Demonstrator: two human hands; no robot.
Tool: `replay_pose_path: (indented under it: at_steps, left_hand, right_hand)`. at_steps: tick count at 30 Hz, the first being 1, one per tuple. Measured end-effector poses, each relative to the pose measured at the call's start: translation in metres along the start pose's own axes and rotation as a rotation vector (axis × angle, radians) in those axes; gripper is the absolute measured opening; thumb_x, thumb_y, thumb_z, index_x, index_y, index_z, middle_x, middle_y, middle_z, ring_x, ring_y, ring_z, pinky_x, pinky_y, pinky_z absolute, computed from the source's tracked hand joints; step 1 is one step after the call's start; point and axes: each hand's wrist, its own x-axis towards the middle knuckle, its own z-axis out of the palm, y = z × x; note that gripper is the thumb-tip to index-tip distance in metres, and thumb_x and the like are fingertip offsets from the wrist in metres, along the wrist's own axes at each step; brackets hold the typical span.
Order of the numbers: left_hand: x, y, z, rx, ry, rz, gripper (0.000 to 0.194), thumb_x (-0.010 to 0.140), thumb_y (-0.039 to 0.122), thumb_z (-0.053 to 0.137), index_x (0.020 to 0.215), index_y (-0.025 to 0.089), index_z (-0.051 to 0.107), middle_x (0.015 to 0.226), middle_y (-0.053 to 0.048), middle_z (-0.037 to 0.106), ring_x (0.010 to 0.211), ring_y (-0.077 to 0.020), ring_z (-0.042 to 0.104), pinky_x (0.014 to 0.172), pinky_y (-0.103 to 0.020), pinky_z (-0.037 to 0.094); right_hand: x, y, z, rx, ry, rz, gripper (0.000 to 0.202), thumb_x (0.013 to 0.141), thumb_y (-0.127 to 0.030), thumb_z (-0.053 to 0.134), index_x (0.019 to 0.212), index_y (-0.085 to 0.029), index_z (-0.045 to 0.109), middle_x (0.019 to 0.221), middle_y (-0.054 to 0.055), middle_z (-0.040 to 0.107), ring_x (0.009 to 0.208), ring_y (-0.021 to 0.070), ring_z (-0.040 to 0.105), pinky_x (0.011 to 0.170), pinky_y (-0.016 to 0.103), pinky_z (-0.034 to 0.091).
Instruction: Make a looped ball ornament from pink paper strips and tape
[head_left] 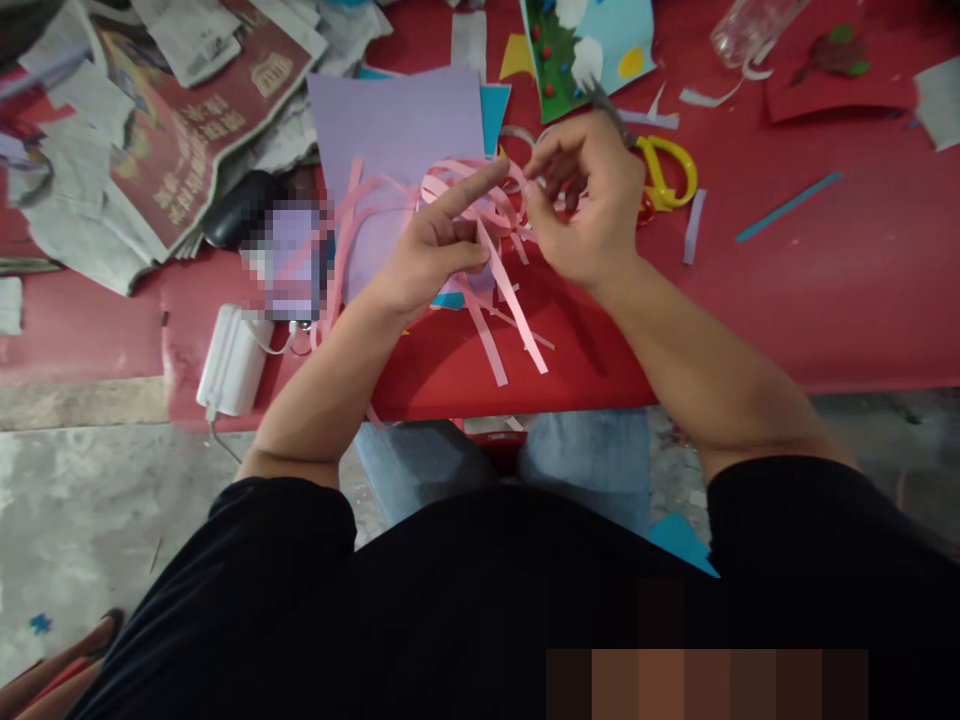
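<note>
My left hand (439,240) is closed on pink paper strips (517,305), thumb against curled fingers, with the index finger stretched out to the right. Two strip ends hang from it toward the table's front edge. Close by on the right, my right hand (592,200) has thumb and index finger nearly together at a looped pink strip, the other fingers curled. More pink strips lie looped behind and left of my left hand, over a purple paper sheet (397,120). Scissors with yellow handles (667,175) lie just behind my right hand, partly hidden by it.
Newspapers (217,120) cover the back left of the red table (825,300). A black mouse-like object (238,210), a blurred phone and a white power bank (236,360) with cables lie left. A painted card (600,50), plastic bottle (750,30) and blue strip (789,207) lie further back and right.
</note>
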Motion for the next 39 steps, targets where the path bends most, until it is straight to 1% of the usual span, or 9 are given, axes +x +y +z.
replay_pose_path:
  at_steps: [3, 5, 10, 13, 17, 21, 26, 33, 39]
  left_hand:
    - [0.001, 0.001, 0.0, 0.004, -0.008, -0.006, 0.071, 0.081, 0.025, 0.073, 0.151, 0.029, 0.059, 0.099, -0.003, 0.075, 0.068, -0.0123, 0.062, 0.059, -0.029, 0.045]
    - [0.001, 0.001, 0.001, 0.002, -0.01, -0.022, 0.07, 0.081, 0.024, 0.074, 0.15, 0.028, 0.061, 0.108, -0.005, 0.076, 0.07, -0.0123, 0.063, 0.059, -0.029, 0.045]
    - [0.0, 0.001, 0.001, -0.03, -0.015, -0.039, 0.068, 0.08, 0.021, 0.074, 0.147, 0.027, 0.065, 0.107, -0.005, 0.078, 0.068, -0.0113, 0.062, 0.058, -0.028, 0.046]
    - [-0.002, 0.0, 0.001, -0.014, -0.009, -0.053, 0.067, 0.082, 0.021, 0.073, 0.149, 0.029, 0.064, 0.103, -0.004, 0.078, 0.068, -0.0117, 0.063, 0.059, -0.028, 0.047]
    - [-0.002, -0.002, 0.001, -0.021, -0.026, -0.04, 0.069, 0.084, 0.021, 0.073, 0.152, 0.029, 0.061, 0.094, -0.003, 0.076, 0.068, -0.0123, 0.064, 0.059, -0.028, 0.048]
    - [-0.001, 0.001, 0.006, -0.069, -0.043, -0.041, 0.072, 0.081, 0.021, 0.075, 0.151, 0.03, 0.062, 0.104, -0.004, 0.078, 0.068, -0.0109, 0.063, 0.057, -0.025, 0.046]
    - [-0.002, 0.01, 0.01, -0.115, -0.019, -0.073, 0.074, 0.075, 0.017, 0.076, 0.147, 0.023, 0.066, 0.087, -0.002, 0.075, 0.06, -0.009, 0.056, 0.056, -0.025, 0.043]
    - [-0.002, 0.008, 0.007, -0.082, -0.009, -0.07, 0.061, 0.08, 0.019, 0.074, 0.141, 0.025, 0.069, 0.072, 0.002, 0.065, 0.059, -0.01, 0.058, 0.057, -0.024, 0.044]
    - [-0.003, 0.01, 0.007, -0.031, -0.014, -0.088, 0.059, 0.085, 0.022, 0.072, 0.143, 0.029, 0.066, 0.078, 0.001, 0.067, 0.06, -0.0107, 0.06, 0.058, -0.026, 0.046]
  right_hand:
    - [-0.001, 0.004, 0.002, -0.024, -0.061, -0.025, 0.035, 0.103, -0.034, 0.068, 0.135, -0.036, 0.053, 0.129, -0.002, 0.073, 0.098, 0.0161, 0.071, 0.098, 0.039, 0.062]
    - [-0.001, 0.006, 0.002, -0.037, -0.066, -0.035, 0.033, 0.105, -0.035, 0.066, 0.135, -0.037, 0.054, 0.128, -0.002, 0.075, 0.108, 0.0174, 0.073, 0.106, 0.042, 0.061]
    - [0.0, 0.008, 0.0, -0.098, -0.08, 0.036, 0.033, 0.101, -0.046, 0.071, 0.131, -0.039, 0.058, 0.12, -0.002, 0.079, 0.123, 0.0213, 0.07, 0.118, 0.048, 0.057]
    - [0.001, 0.008, 0.0, -0.107, -0.073, 0.069, 0.039, 0.097, -0.054, 0.073, 0.13, -0.041, 0.057, 0.115, -0.001, 0.078, 0.124, 0.0243, 0.069, 0.117, 0.05, 0.058]
    - [-0.001, 0.005, 0.001, -0.184, -0.042, 0.041, 0.035, 0.099, -0.059, 0.067, 0.125, -0.038, 0.058, 0.107, 0.001, 0.077, 0.122, 0.0279, 0.07, 0.117, 0.056, 0.056]
    - [-0.001, -0.002, 0.001, -0.321, -0.031, -0.005, 0.026, 0.103, -0.055, 0.061, 0.113, -0.032, 0.058, 0.099, 0.003, 0.072, 0.109, 0.0302, 0.071, 0.116, 0.062, 0.052]
    - [-0.001, -0.004, 0.002, -0.404, -0.05, 0.013, 0.022, 0.101, -0.049, 0.064, 0.101, -0.029, 0.055, 0.096, 0.007, 0.067, 0.106, 0.0305, 0.066, 0.113, 0.06, 0.052]
    - [-0.006, 0.003, 0.01, -0.347, -0.081, -0.028, 0.022, 0.099, -0.042, 0.064, 0.093, -0.026, 0.05, 0.096, 0.007, 0.061, 0.107, 0.0325, 0.065, 0.108, 0.062, 0.053]
    - [-0.009, 0.003, 0.012, -0.292, -0.1, -0.057, 0.024, 0.098, -0.041, 0.066, 0.095, -0.025, 0.049, 0.094, 0.006, 0.059, 0.105, 0.0306, 0.067, 0.105, 0.06, 0.056]
